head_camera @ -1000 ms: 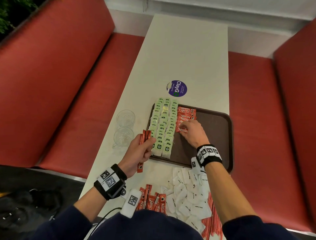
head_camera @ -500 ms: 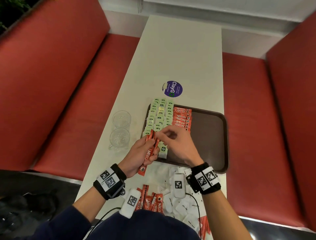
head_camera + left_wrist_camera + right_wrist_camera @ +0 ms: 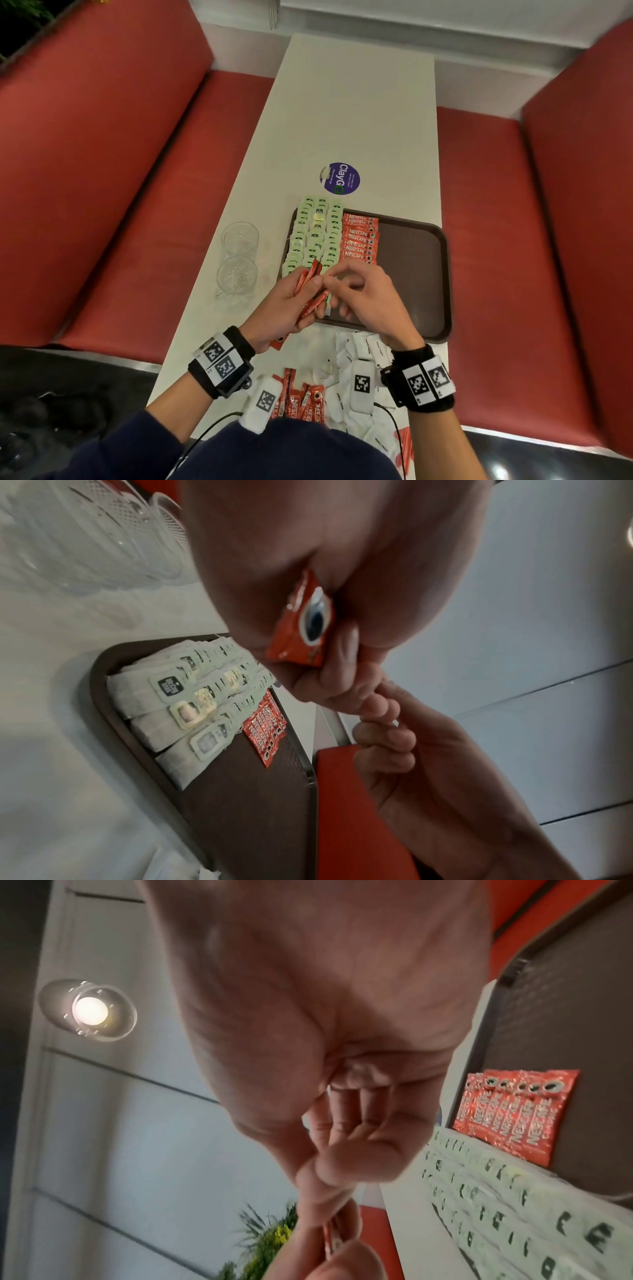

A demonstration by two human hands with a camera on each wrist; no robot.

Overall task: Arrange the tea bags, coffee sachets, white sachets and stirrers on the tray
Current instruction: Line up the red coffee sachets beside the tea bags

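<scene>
A brown tray [image 3: 414,274] carries three rows of green tea bags [image 3: 315,236] and a short row of red coffee sachets [image 3: 359,240] beside them. Over the tray's near left corner my left hand [image 3: 313,291] grips a bundle of red coffee sachets [image 3: 305,274], which also shows in the left wrist view [image 3: 304,626]. My right hand [image 3: 329,279] meets it there, thumb and forefinger pinching one sachet of the bundle [image 3: 329,1237]. White sachets [image 3: 363,346], loose coffee sachets [image 3: 301,401] and red stirrers [image 3: 406,442] lie on the table near me.
Two glass cups [image 3: 238,255] stand left of the tray. A purple round sticker [image 3: 340,178] lies beyond it on the white table [image 3: 356,113]. Red bench seats [image 3: 479,222] run along both sides. The tray's right half shows bare brown surface.
My right hand left the coffee row on the tray and came back to the bundle in my left hand, where it now pinches a sachet. The left hand rose slightly over the tray corner.
</scene>
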